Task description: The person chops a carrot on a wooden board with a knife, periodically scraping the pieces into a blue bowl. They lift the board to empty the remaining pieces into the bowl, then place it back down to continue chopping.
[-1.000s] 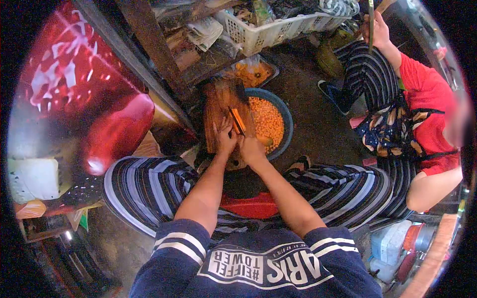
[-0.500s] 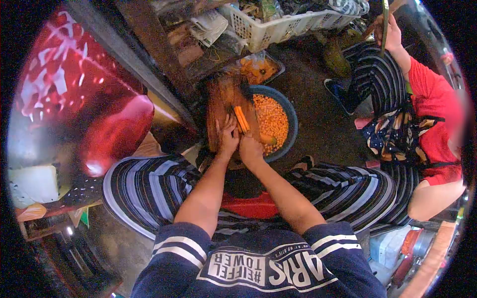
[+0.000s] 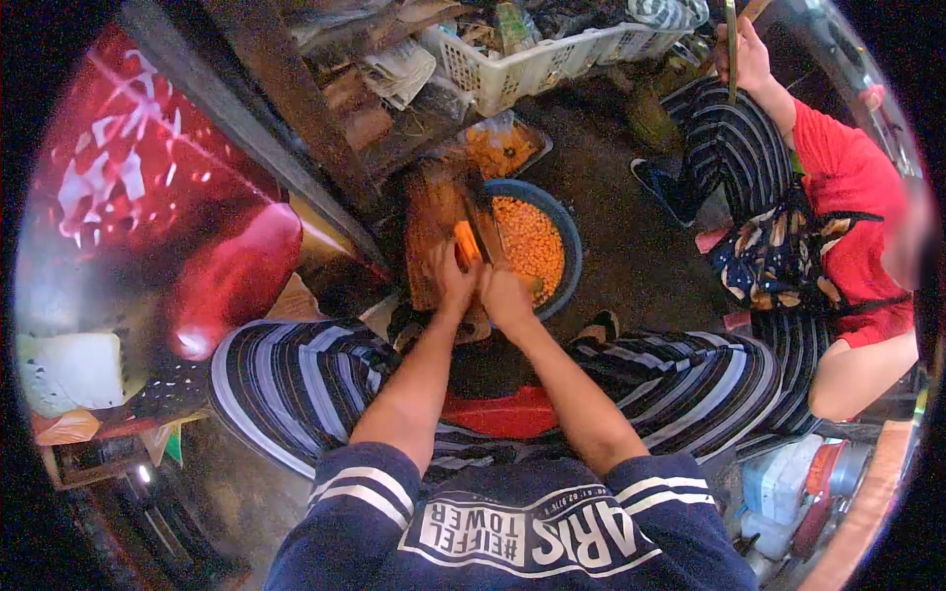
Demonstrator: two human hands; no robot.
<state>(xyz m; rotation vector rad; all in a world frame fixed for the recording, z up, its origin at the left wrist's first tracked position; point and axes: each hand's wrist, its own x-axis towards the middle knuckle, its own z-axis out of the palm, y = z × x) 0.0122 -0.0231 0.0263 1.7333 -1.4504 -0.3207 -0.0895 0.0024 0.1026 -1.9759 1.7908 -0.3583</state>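
My left hand (image 3: 451, 281) is closed on several orange carrot sticks (image 3: 466, 239), fingers curled round their near end against a worn wooden board (image 3: 422, 222). Beside it, my right hand (image 3: 506, 297) grips a knife whose dark blade (image 3: 478, 227) points away from me along the right side of the sticks. Its handle is hidden in my fist. Just right of the board stands a blue basin (image 3: 575, 246) with many small diced carrot pieces (image 3: 532, 239) in it.
Behind the board lies a clear bag of orange pieces (image 3: 501, 146). A white plastic basket (image 3: 522, 81) full of odds and ends stands beyond. At right sits another person in red (image 3: 847, 187), one raised hand (image 3: 749, 54) near a long thin blade. Wooden beams (image 3: 305, 108) rise at left.
The view has shifted slightly. My left fingers, flatter before, now curl round the carrot sticks. The knife blade now shows upright beside them.
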